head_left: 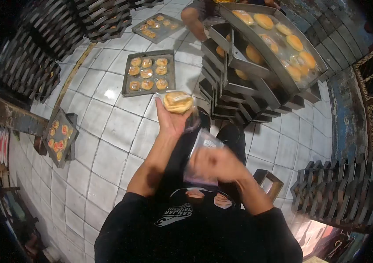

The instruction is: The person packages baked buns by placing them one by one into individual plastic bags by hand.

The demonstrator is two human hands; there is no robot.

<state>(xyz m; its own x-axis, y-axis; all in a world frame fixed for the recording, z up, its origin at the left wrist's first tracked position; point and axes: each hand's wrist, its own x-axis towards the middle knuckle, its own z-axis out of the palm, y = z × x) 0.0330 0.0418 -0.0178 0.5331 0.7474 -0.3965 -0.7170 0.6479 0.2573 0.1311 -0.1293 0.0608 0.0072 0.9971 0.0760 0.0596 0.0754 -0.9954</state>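
Observation:
My left hand [172, 122] is raised in front of me with a golden bun [177, 103] in its fingers. Clear plastic film shows around the bun and hangs down beside my wrist. Over my lap, my right hand [219, 164] is smeared by motion, so its fingers cannot be made out. Under and beside it lies a stack of clear plastic bags [205, 141] with a small white label. Just beyond my left hand, a metal tray [150, 92] on the floor carries several wrapped buns [147, 72] in rows.
At the right rises a crisscross stack of metal trays [256, 90], its top tray holding loose buns [294, 42]. Another tray of buns [142, 37] lies farther off, near a person's leg [194, 23]. More tray stacks [28, 72] line the left wall and the lower right [340, 193].

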